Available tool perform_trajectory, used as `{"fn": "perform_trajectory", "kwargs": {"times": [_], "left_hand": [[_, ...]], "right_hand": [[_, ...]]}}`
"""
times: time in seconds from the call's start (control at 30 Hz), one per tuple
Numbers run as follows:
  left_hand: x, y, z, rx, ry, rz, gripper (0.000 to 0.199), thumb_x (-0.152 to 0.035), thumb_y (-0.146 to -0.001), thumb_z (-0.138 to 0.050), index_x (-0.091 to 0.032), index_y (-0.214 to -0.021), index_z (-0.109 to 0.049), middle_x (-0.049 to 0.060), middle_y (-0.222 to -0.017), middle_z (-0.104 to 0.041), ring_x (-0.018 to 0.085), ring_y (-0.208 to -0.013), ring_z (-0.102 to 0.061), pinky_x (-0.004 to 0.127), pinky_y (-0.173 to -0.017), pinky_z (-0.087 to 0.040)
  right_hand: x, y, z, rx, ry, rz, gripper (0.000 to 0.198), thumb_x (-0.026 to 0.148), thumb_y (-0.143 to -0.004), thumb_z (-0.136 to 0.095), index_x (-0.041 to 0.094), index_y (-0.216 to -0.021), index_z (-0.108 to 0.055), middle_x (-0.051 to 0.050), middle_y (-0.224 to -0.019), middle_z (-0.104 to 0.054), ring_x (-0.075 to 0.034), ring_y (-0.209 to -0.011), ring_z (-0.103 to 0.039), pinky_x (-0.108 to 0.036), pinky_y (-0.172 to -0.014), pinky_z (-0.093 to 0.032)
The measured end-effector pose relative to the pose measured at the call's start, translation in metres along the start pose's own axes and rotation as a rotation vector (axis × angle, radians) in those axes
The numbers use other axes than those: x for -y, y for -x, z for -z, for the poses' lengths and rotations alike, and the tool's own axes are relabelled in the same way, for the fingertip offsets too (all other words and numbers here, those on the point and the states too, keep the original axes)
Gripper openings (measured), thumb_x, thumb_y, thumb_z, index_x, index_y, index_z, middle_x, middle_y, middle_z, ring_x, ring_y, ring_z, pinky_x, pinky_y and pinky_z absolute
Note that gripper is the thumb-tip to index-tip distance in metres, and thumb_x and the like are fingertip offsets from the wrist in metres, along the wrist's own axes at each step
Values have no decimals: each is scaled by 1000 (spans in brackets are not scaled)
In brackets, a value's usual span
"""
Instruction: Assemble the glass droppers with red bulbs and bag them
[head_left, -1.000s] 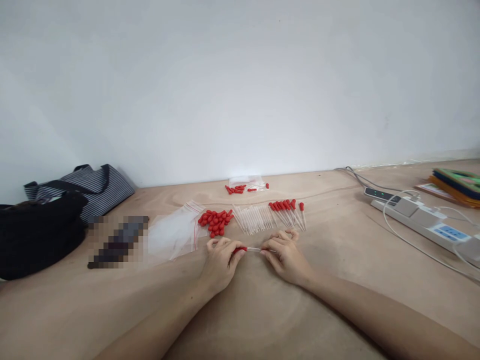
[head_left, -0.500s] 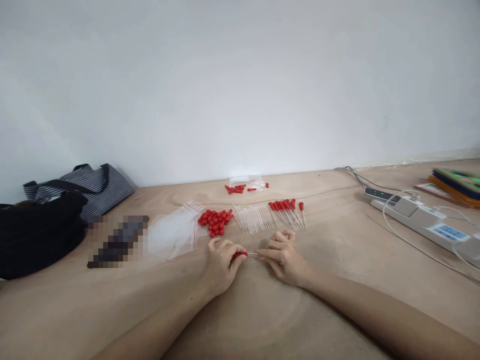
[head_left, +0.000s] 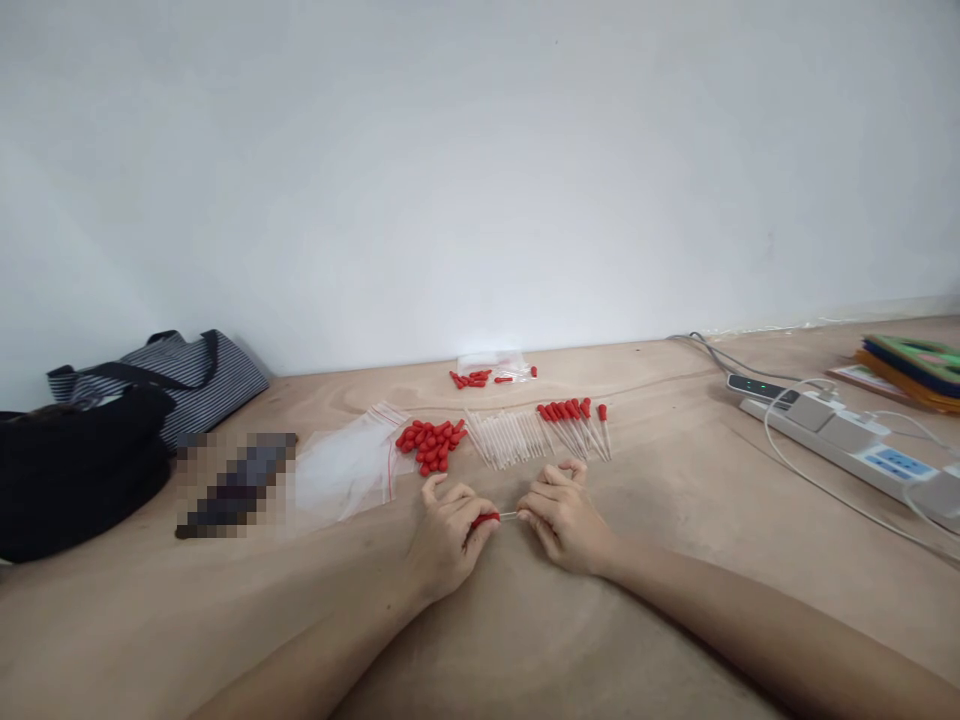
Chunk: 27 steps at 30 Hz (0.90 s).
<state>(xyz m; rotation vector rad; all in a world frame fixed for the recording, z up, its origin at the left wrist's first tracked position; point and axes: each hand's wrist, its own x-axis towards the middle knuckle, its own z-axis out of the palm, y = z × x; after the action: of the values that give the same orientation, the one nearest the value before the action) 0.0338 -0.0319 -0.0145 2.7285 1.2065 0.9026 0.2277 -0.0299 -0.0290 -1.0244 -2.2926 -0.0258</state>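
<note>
A pale wall [head_left: 480, 180] rises behind a wooden worktop [head_left: 675, 490], and I take the row of clear tubes [head_left: 510, 440] on it as my landmark. Just on the near side of that row I have a single tube [head_left: 509, 515] and a red bulb [head_left: 487, 518] in line, the long axis lying sideways, nearly level and crosswise to the row's tubes. The bulb's mouth points right, to the tube; how deep the tube sits I cannot tell. My left hand [head_left: 448, 535] has its grip pinching the bulb, and my right hand [head_left: 566, 520] has its grip pinching the tube, so the fingers block most of both from me.

Left of the row sits a heap of red bulbs [head_left: 431, 443], with plastic bags [head_left: 341, 475] farther left; just right of it, red-capped tubes [head_left: 556, 411] fan out. Beyond the row lie small red pieces [head_left: 474, 379] by a clear bag [head_left: 491, 362]; well to its right runs a power strip [head_left: 847, 435] with cables, well to its left a striped bag [head_left: 165, 375]
</note>
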Motion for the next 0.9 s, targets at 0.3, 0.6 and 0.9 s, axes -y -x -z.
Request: {"fn": "perform_trajectory", "kwargs": {"times": [0.3,0.6,0.9], "left_hand": [[-2,0,1,-2,-4,-15,11,-21,-81,-49,-22,-74,-58,-4,-66,-66,15,-70,-58,45,-92,-20],[3,-4,4,-13,-10,45,10,-22,-81,-50,-22,-76,-59,-3,-69,-66,15,-70,-57,48,-94,-16],[23,-2,5,-65,-88,205,31,-32,-79,-53,-22,-109,-50,6,-102,-63,25,-98,-52,49,-90,-22]], "right_hand": [[4,-4,0,58,-30,-25,23,19,-84,-41,17,-66,-55,1,-59,-59,-13,-71,-46,-36,-81,-18],[-7,-8,14,35,46,63,19,28,-86,-44,24,-87,-63,0,-71,-63,-15,-77,-47,-38,-85,-15],[-42,-9,24,-125,111,-243,19,24,-81,-46,23,-81,-66,-3,-73,-64,-17,-78,-48,-36,-76,-19]]}}
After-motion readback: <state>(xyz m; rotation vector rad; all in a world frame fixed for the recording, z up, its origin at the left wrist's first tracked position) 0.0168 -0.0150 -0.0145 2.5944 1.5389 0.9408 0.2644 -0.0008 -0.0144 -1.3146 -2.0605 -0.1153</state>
